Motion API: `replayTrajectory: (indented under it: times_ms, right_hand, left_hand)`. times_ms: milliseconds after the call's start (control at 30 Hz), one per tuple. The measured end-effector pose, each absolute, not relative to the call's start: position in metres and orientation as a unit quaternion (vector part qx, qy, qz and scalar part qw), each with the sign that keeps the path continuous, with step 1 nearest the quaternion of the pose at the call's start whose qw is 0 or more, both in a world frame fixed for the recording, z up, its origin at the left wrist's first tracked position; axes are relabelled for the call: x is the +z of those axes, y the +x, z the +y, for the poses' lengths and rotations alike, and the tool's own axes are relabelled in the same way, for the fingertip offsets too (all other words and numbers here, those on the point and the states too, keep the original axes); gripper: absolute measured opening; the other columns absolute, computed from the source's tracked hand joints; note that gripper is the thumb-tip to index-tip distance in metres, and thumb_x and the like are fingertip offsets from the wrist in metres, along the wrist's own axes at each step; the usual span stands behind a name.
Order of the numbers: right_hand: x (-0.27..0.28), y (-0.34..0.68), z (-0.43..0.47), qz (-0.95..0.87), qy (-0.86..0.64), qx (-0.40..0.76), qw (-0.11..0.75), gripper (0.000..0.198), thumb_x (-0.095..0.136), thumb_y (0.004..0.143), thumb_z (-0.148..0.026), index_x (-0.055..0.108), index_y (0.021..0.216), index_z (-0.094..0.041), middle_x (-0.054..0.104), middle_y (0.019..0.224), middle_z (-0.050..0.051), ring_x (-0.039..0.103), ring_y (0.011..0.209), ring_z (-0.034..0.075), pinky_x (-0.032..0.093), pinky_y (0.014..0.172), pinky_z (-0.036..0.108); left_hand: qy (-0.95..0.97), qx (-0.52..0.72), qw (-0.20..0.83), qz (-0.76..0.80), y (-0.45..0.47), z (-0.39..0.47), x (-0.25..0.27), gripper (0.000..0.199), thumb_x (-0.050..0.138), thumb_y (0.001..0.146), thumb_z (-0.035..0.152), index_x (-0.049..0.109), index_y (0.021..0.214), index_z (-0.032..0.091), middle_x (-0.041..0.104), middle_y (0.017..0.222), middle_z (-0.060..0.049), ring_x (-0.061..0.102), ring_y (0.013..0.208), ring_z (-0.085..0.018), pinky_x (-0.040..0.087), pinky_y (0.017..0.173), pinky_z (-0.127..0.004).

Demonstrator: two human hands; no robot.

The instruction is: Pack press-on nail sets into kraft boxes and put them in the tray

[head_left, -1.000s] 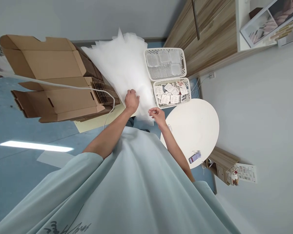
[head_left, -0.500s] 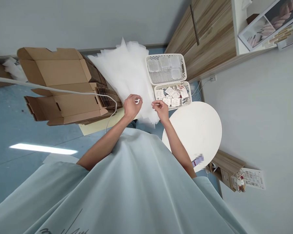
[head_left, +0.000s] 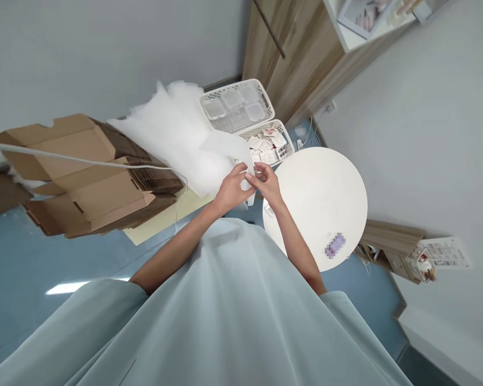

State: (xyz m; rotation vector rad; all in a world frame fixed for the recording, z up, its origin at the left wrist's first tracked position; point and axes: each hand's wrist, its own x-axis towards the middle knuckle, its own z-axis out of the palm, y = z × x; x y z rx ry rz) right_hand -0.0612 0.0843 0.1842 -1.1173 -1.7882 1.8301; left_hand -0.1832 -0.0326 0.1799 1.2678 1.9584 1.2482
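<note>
Handling a sheet's point(head_left: 227, 143) edge, hands point(head_left: 230, 191) point(head_left: 270, 187) sit close (table point(head_left: 322, 198) rim beside).

A raised white sheet point(head_left: 225, 147) blocks the direct way from the hands to the lower basket point(head_left: 292, 145). Rightward, the round worktop's point(head_left: 314, 195) middle leaves room beside the right hand point(head_left: 268, 185); leftward, a cable point(head_left: 64, 156) crosses above the cardboard boxes point(head_left: 104, 199).

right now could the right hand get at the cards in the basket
Probably yes: the right hand is near the basket, and the white cards lie exposed in it. The hand seems to pinch a white sheet, though, which overlaps the basket's left end.
</note>
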Motion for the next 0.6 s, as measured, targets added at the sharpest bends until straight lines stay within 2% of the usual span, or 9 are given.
replayTrajectory:
  times_ms: [133, 233, 367, 500, 600]
  right_hand:
    - [0.191, -0.005, 0.083, -0.596, -0.429, 0.639, 0.227, 0.069, 0.089, 0.081, -0.072, 0.07, 0.131, -0.029, 0.076, 0.131, 0.008, 0.077, 0.1, 0.022, 0.067, 0.093, 0.04]
    - [0.188, 0.039, 0.08, -0.559, -0.474, 0.62, 0.281, 0.055, 0.083, 0.087, -0.07, 0.073, 0.12, -0.027, 0.079, 0.117, 0.006, 0.076, 0.097, 0.022, 0.066, 0.092, 0.04]
    - [0.177, 0.094, 0.07, -0.482, -0.535, 0.609, 0.333, 0.044, 0.081, 0.088, -0.062, 0.073, 0.112, -0.026, 0.08, 0.107, 0.005, 0.075, 0.098, 0.022, 0.065, 0.091, 0.04]
    - [0.163, 0.136, 0.051, -0.415, -0.572, 0.602, 0.371, 0.042, 0.083, 0.084, -0.057, 0.073, 0.11, -0.025, 0.079, 0.105, 0.004, 0.073, 0.096, 0.02, 0.063, 0.09, 0.038]
    - [0.152, 0.159, 0.034, -0.392, -0.585, 0.597, 0.385, 0.041, 0.082, 0.084, -0.057, 0.072, 0.108, -0.026, 0.078, 0.105, 0.004, 0.071, 0.092, 0.018, 0.063, 0.087, 0.036]
  left_hand:
    - [0.534, 0.436, 0.303, 0.658, -0.144, -0.013, 0.189, 0.007, 0.073, 0.093, 0.029, 0.074, 0.089, 0.023, 0.069, 0.145, -0.01, 0.07, 0.132, -0.031, 0.059, 0.108, -0.043]
    - [0.574, 0.416, 0.351, 0.612, -0.113, 0.0, 0.192, 0.014, 0.077, 0.091, 0.03, 0.068, 0.082, 0.024, 0.072, 0.131, -0.009, 0.074, 0.116, -0.029, 0.06, 0.099, -0.042]
    - [0.596, 0.384, 0.414, 0.571, -0.07, 0.013, 0.191, 0.024, 0.082, 0.088, 0.037, 0.064, 0.081, 0.024, 0.072, 0.116, -0.007, 0.073, 0.106, -0.027, 0.057, 0.102, -0.044]
    - [0.456, 0.388, 0.538, 0.593, -0.029, 0.028, 0.177, 0.037, 0.087, 0.086, 0.05, 0.061, 0.091, 0.025, 0.072, 0.101, -0.004, 0.073, 0.105, -0.026, 0.058, 0.103, -0.043]
    - [0.25, 0.419, 0.623, 0.612, -0.006, 0.044, 0.16, 0.048, 0.091, 0.085, 0.052, 0.061, 0.11, 0.024, 0.075, 0.106, -0.008, 0.076, 0.108, -0.026, 0.061, 0.102, -0.042]
